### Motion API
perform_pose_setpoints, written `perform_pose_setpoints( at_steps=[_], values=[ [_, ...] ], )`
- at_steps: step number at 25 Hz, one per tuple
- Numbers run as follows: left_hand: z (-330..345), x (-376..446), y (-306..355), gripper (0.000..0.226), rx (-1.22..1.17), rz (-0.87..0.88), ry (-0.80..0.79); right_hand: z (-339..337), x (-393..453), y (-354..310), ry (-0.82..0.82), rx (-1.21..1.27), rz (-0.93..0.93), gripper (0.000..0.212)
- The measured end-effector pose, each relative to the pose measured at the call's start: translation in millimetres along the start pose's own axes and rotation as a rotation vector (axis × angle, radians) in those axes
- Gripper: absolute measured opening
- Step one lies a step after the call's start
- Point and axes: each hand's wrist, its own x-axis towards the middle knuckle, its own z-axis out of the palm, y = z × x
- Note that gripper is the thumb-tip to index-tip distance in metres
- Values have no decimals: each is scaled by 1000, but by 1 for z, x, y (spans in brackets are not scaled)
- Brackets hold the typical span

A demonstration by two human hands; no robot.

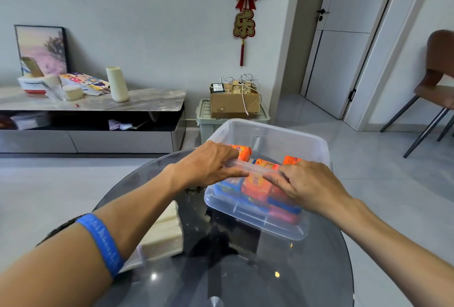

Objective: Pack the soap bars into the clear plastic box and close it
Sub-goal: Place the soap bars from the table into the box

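The clear plastic box (255, 220) stands on a round dark glass table (245, 277). Several orange and blue wrapped soap bars (258, 187) lie packed inside it. The clear lid (277, 137) sits tilted over the box, with its near edge raised above the soaps. My left hand (208, 161) pinches that near edge at its left end. My right hand (307, 181) pinches the same edge at its right end. My fingers hide part of the soaps.
A pale stack of folded material (167, 233) lies on the table under my left forearm. Behind the table stand a green bin (206, 122) with a cardboard box (233, 103) on top, and a low cabinet (93, 120) on the left. A brown chair (437, 85) is at the right.
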Motion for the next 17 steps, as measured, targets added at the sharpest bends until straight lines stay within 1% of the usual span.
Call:
perform_pose_setpoints(
  at_steps=[2, 3, 5, 6, 7, 8, 10, 11, 12, 14, 17],
  values=[
    [-6, -21, 6, 48, -8, 14, 9, 2, -9, -8, 21, 22, -20, 68],
    [-8, -35, 10, 47, -22, 22, 46, 3, -12, -12, 20, 32, -15, 70],
    [-16, -70, 13, 54, -106, -18, 195, 2, -17, -16, 32, 46, 15, 73],
    [-19, -94, 9, 61, -140, -65, 228, 2, -18, -16, 49, 39, 26, 71],
    [-22, -121, 1, 69, -139, -119, 183, 1, -19, -17, 70, 22, 32, 67],
    [-21, -147, -9, 79, -98, -172, 49, 1, -20, -17, 91, 4, 40, 63],
    [-19, -197, -32, 104, 11, -312, -338, 0, -22, -19, 125, -35, 46, 53],
    [-16, -214, -40, 112, 26, -386, -473, 0, -24, -21, 147, -48, 32, 49],
    [-13, -223, -44, 113, 21, -435, -505, -1, -26, -21, 172, -48, 11, 45],
    [-4, -223, -42, 106, 11, -489, -397, -4, -33, -14, 224, 7, -12, 40],
    [14, -216, -24, 92, -32, -629, -180, -8, -44, 0, 190, 73, -26, 41]
  ],
)
